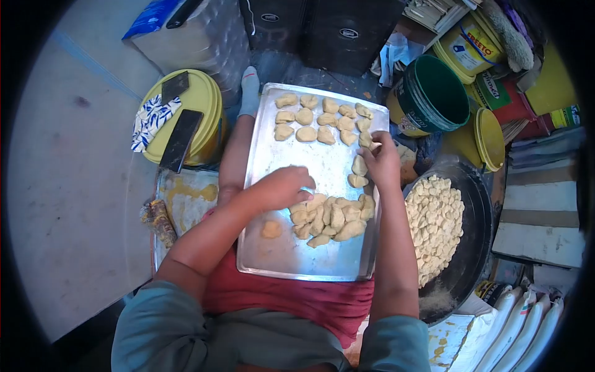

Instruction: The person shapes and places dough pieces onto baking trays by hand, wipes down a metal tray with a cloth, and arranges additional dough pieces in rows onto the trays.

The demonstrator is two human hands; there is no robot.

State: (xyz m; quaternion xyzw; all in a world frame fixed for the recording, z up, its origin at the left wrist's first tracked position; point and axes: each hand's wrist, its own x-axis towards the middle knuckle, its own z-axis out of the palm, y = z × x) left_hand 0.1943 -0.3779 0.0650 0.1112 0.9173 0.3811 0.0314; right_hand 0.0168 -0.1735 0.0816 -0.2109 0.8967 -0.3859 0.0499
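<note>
A large metal tray (pixel 266 161) rests on my lap. Rows of shaped dough pieces (pixel 304 116) lie along its far side and down its right edge. Nearer me sits a heap of dough lumps (pixel 336 217), with one flat dough piece (pixel 271 229) apart to its left. My right hand (pixel 382 162) is at the tray's right edge, fingers closed on a small dough piece (pixel 374 146) beside the row. Just above the heap's left end is my left hand (pixel 286 186), fingers curled, thumb apart, with nothing visible between them.
A black basin (pixel 476 248) at my right holds many small dough chunks (pixel 434 226). Behind it stand a green bucket (pixel 439 93) and yellow tubs. On the left, a phone (pixel 181 141) and a cloth lie on a yellow-lidded bucket (pixel 207 93).
</note>
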